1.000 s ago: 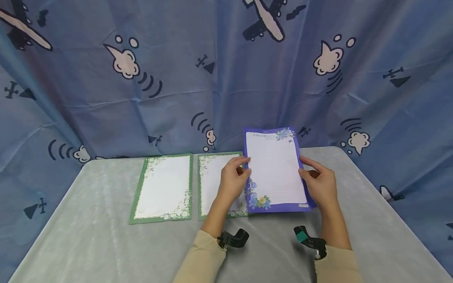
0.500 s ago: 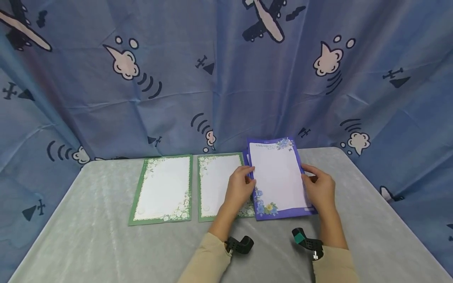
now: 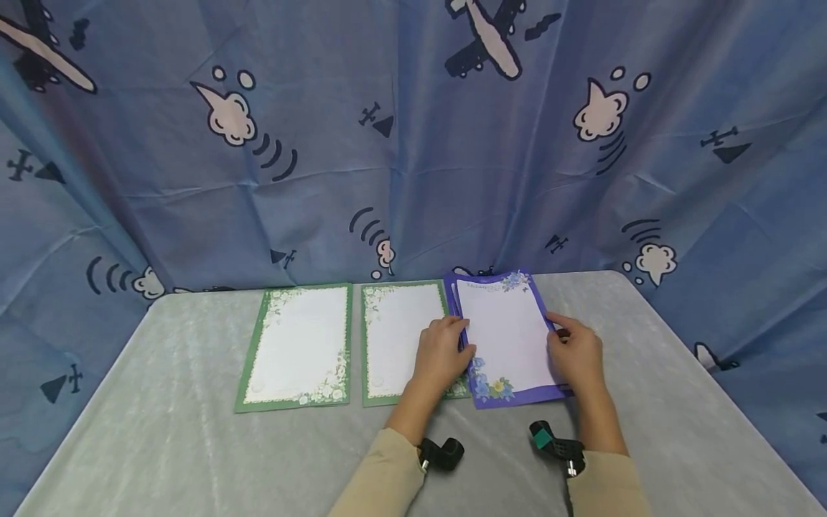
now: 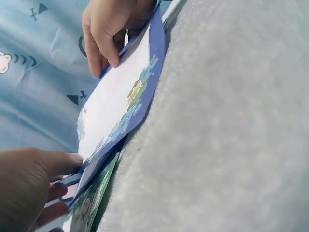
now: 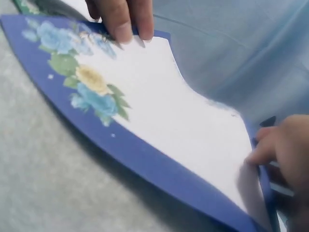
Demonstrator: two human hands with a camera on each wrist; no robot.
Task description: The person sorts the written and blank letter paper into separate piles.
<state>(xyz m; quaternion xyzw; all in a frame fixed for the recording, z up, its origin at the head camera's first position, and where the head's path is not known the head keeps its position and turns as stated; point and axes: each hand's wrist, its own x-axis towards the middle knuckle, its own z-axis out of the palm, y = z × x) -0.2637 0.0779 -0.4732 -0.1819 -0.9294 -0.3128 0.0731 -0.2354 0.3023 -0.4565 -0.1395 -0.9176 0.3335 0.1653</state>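
A stationery sheet (image 3: 507, 334) with a purple border and blue and yellow flowers is held by its two long sides. My left hand (image 3: 442, 352) pinches its left edge, thumb (image 4: 65, 162) on top and other fingers spread below. On the right edge, my right hand (image 3: 577, 352) pinches between thumb and fingers. The sheet bows between the hands in the right wrist view. Another purple edge (image 3: 451, 293) shows beneath it at the left, mostly covered. Its lower left part overlaps the right-hand green-bordered sheet (image 3: 403, 337).
A second green-bordered sheet (image 3: 297, 345) lies flat farther left, a narrow gap from its neighbour. All rest on a grey cloth-covered table (image 3: 161, 445). A blue curtain (image 3: 310, 143) with plane prints hangs right behind the table's back edge.
Both hands have brought the purple sheet down and towards me, its top edge now lower against the curtain. The purple edge beneath has come into view at the left. The green-bordered sheets stayed put.
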